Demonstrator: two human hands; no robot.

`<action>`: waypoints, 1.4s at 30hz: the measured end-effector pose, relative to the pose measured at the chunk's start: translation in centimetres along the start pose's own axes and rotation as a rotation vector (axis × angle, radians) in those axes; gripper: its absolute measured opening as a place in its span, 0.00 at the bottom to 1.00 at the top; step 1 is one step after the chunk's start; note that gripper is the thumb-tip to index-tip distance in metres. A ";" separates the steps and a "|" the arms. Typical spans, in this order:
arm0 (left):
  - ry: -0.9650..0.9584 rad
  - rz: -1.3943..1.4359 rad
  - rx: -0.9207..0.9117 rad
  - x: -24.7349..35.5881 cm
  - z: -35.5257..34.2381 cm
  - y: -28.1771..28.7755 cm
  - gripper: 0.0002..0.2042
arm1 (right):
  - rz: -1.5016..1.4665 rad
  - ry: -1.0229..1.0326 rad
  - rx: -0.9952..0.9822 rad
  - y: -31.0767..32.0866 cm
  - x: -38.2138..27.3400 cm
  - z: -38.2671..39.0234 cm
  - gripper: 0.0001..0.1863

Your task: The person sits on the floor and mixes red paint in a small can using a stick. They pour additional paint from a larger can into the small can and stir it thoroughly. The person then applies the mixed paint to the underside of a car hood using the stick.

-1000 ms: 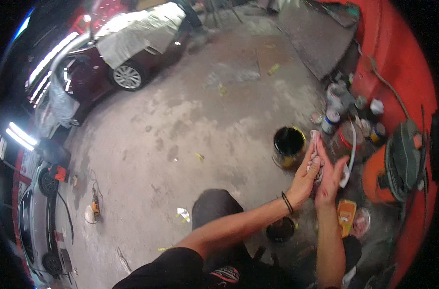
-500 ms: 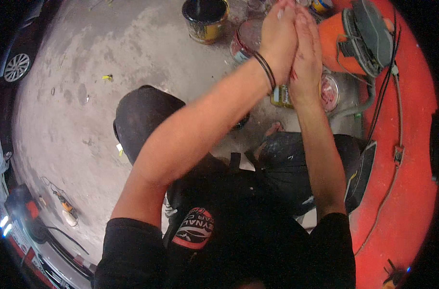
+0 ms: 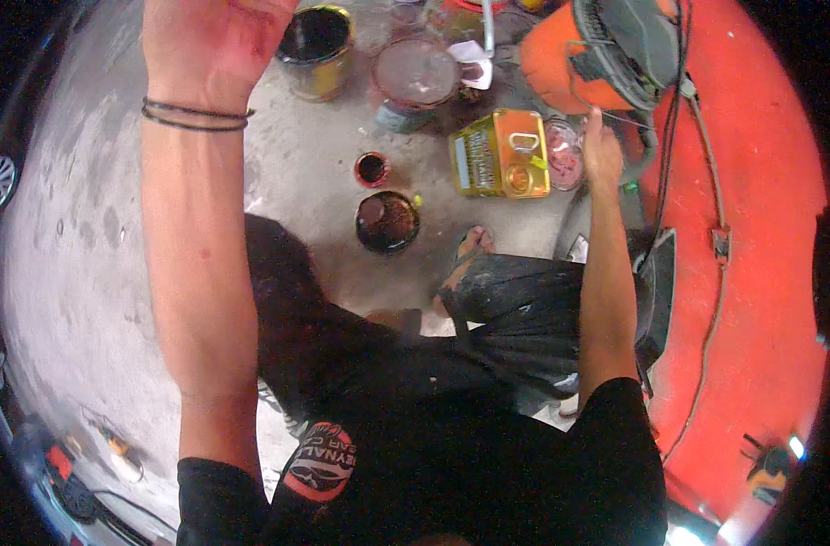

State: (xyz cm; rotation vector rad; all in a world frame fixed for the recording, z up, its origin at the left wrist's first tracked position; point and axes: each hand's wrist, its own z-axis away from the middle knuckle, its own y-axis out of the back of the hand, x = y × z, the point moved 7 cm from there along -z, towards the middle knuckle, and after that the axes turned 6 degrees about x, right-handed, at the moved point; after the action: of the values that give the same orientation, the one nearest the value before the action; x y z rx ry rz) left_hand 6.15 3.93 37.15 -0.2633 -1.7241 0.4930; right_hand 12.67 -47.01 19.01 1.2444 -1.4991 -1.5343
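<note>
My left hand is raised at the upper left, with reddish stains on the palm side and two dark bands round the wrist. Its fingers lie beyond the picture's top edge. Farther right, my right hand is apart from it, fingers loosely extended, one fingertip by the wire handle of an orange bucket. Beside that hand lies a round clear container with red residue. A yellow rectangular can with a handle and a round cap stands left of that container. I see nothing held in my right hand.
Ahead stand a dark-topped yellow bucket and a red-stained round tub. A small red cup and a black round container sit near my feet. Cables run across the red floor at right.
Both hands were pressed together by the orange bucket. They have parted: the left has swung to the upper left, the right has dropped lower beside the bucket.
</note>
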 end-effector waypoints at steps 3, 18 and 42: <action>-0.035 -0.025 0.055 1.3 0.6 2.6 0.30 | 0.198 0.108 -0.095 -4.8 4.1 -2.2 0.48; -0.175 -0.132 0.256 6.8 5.4 13.6 0.19 | -0.138 0.907 -0.327 -13.5 -22.6 24.5 0.46; 0.139 -1.432 0.219 2.2 8.8 12.4 0.28 | -0.538 0.798 -0.313 -9.2 -31.1 23.4 0.58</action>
State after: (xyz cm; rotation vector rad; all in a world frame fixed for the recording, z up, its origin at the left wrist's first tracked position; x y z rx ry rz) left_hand -4.06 14.22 32.08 1.0246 -1.2979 -0.3984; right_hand 3.01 -8.65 13.26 1.8457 -0.4157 -1.2514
